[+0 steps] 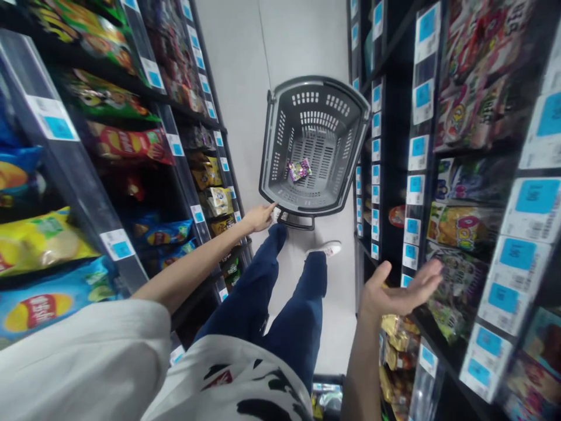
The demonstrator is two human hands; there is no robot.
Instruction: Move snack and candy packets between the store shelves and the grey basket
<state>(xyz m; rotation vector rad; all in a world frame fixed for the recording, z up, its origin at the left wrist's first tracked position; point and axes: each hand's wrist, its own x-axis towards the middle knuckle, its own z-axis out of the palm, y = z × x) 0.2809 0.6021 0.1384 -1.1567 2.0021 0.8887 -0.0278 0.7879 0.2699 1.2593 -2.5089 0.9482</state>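
Observation:
A dark grey shopping basket (pixel 316 202) with slotted walls stands on the floor in front of me, and one small purple and green snack packet (pixel 300 170) lies in it. My left hand (pixel 262 217) is closed at the basket's near left corner, beside the black handle (pixel 300 224); the exact grip is partly hidden. On the other side, my right hand (pixel 401 292) is open, palm turned up and fingers stretched toward the right shelf. Closest to it are several packaged sweets, among them a dark green bag (pixel 456 275) and a yellow-orange bag (pixel 453 225).
Shelves with price labels line both sides of a narrow aisle. Bags of chips, such as a yellow one (pixel 44 241) and a blue one (pixel 56 304), fill the left shelf. Gold-wrapped packs (pixel 397 342) sit low on the right. Pale floor (pixel 236 52) runs ahead.

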